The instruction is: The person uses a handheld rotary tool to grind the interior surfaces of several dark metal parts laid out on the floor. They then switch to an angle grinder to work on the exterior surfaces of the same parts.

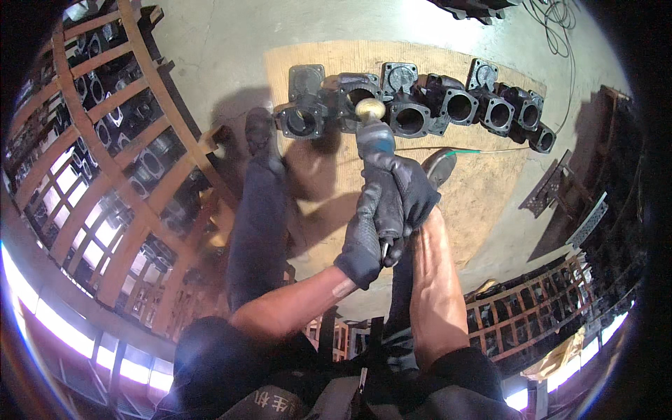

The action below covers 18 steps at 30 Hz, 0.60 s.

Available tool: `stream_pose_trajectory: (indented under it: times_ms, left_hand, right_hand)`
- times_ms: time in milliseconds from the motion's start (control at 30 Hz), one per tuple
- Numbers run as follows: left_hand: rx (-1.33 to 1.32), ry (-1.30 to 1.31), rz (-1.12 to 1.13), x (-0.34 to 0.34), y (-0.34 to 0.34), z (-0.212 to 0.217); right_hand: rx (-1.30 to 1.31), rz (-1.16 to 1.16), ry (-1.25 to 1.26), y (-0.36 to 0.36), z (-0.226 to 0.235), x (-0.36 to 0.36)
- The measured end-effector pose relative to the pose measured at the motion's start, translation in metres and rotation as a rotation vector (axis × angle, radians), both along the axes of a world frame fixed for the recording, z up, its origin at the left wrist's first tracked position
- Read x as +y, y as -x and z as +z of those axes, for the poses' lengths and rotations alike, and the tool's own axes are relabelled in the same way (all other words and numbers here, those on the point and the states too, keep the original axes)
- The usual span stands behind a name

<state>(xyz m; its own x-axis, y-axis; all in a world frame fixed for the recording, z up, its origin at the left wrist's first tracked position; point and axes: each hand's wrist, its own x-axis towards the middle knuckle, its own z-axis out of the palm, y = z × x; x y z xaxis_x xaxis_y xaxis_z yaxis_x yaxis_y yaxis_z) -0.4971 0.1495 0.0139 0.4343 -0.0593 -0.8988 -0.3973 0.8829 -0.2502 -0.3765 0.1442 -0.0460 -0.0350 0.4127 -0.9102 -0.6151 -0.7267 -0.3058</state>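
Note:
Both of my hands wear dark gloves and are wrapped around a hand-held power grinder (389, 208), dark and cylindrical. My left hand (362, 227) grips it from the left, and my right hand (414, 189) closes over it from the right. At its far end a pale yellow round wheel (370, 108) is held against or just above a black metal casting (360, 87); I cannot tell whether they touch. Beside this casting stands another with a round opening (302, 122) on the left, and one with a square flange (409, 120) on the right.
More castings (498, 114) continue the row rightward on a cardboard sheet (455, 203). A thin hose (483, 150) crosses the sheet. My shoes (260, 133) stand near the row. A rust-brown rack (105, 150) of parts rises at left; another crate (532, 301) lies lower right. Cables (553, 28) coil at top right.

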Motion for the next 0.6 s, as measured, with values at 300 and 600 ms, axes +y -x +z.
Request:
stream_pose_trajectory:
  times_ms: [300, 600]
  left_hand:
    - [0.107, -0.005, -0.084, 0.039, 0.006, -0.010]
    - [0.172, 0.079, -0.072, 0.060, -0.007, -0.015]
  right_hand:
    - [-0.133, 0.259, 0.037, 0.009, -0.022, 0.028]
    - [-0.255, 0.285, -0.175, 0.011, -0.050, 0.023]
